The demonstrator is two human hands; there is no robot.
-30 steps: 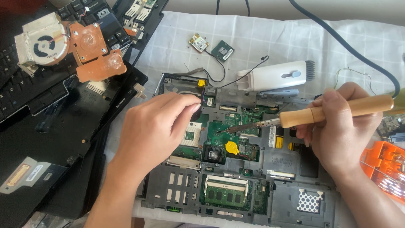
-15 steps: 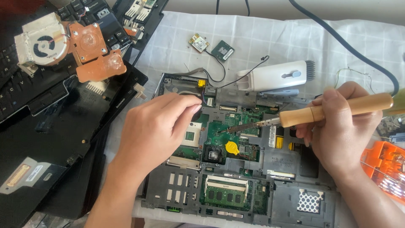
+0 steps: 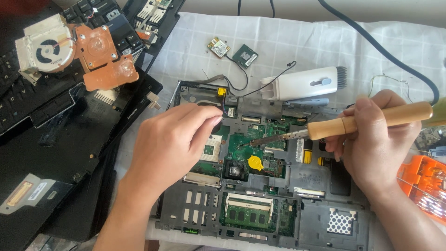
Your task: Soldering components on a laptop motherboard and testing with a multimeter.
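The scene is evenly and brightly lit by soft daylight. Short, faint shadows are cast beneath the left hand [image 3: 172, 144] and the right hand [image 3: 376, 139]. Mild glare is seen on the copper heatsink [image 3: 104, 56] beyond the left hand. Focus is sharp centrally; the corners are slightly softened.

Open laptop base [image 3: 260, 223] fills centre of tabletop [image 3: 297, 42]; its near half, memory slot and grey bays, lies uncovered, reachable from the front edge between the two forearms. Left hand [image 3: 172, 144] rests over the socket area and right hand [image 3: 376, 144] holds the soldering iron [image 3: 344, 124] slanted across the green board, so only a narrow gap around the yellow coin cell [image 3: 255, 162] stays open between them. Far side blocked by white brush tool [image 3: 302, 83] and loose wires; left crowded by black panels [image 3: 55, 153] and copper heatsink with fan [image 3: 79, 49]; orange case [image 3: 425, 186] closes the right edge.
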